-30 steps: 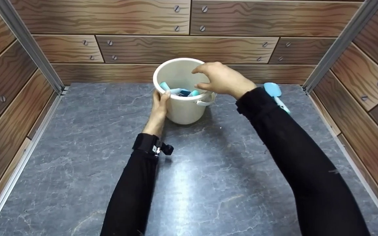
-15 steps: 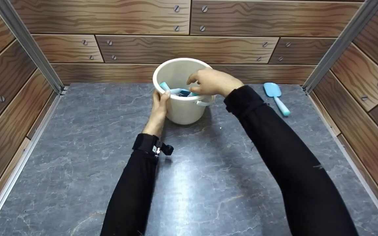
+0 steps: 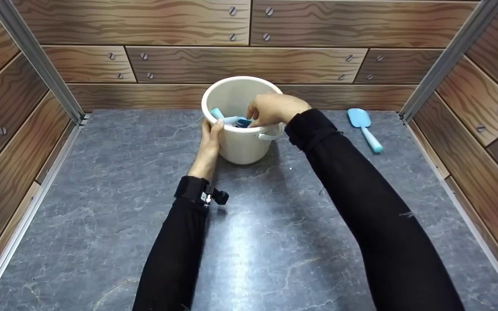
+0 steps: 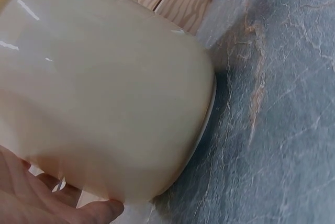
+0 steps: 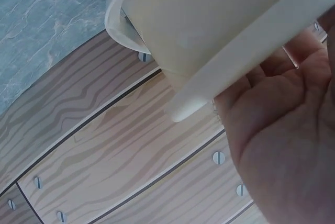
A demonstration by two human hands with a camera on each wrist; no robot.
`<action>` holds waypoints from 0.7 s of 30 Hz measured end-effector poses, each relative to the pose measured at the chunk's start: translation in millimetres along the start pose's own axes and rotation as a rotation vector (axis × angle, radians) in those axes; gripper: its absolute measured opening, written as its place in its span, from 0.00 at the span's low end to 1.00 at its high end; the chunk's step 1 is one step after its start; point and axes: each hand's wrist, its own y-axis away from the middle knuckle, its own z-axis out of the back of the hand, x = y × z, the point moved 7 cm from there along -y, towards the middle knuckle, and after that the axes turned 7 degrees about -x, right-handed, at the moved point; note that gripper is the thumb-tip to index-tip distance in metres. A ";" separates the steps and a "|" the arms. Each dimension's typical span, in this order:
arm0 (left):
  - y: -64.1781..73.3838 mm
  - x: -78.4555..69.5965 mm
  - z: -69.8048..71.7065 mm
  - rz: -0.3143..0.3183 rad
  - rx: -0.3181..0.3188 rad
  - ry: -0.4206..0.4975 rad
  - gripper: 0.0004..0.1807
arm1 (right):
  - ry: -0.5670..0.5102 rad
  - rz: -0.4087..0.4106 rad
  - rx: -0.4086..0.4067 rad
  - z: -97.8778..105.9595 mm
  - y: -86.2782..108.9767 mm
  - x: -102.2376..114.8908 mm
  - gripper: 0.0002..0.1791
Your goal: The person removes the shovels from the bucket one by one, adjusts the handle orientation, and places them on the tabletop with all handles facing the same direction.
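A cream bucket point(image 3: 244, 147) stands upright on the grey marbled surface. My left hand point(image 3: 209, 139) grips its near left rim, thumb over the edge and fingers against the outer wall; in the left wrist view the fingers point(image 4: 102, 211) lie along the wall. My right hand point(image 3: 275, 108) reaches down over the right rim with bent fingers. Its fingertips are hidden inside the bucket, so I cannot tell what they hold. Inside lie pale blue tools with a turquoise handle point(image 3: 217, 113) and a dark blue piece point(image 3: 244, 122) right beside the right fingers.
A blue spatula-like tool point(image 3: 363, 125) with a turquoise handle lies flat to the right of the bucket. Wood-patterned walls point(image 3: 249, 65) enclose the back and both sides. The bucket's handle point(image 3: 270, 135) hangs at its right side.
My right hand has moved left and down into the bucket, its fingers bending and covering a turquoise handle end seen earlier. The tool at the right has come into full view. My left hand stays put.
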 end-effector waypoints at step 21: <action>-0.9 0.8 -0.9 0.013 -0.001 0.003 0.55 | 0.041 0.093 -0.189 -0.9 -1.1 0.4 0.13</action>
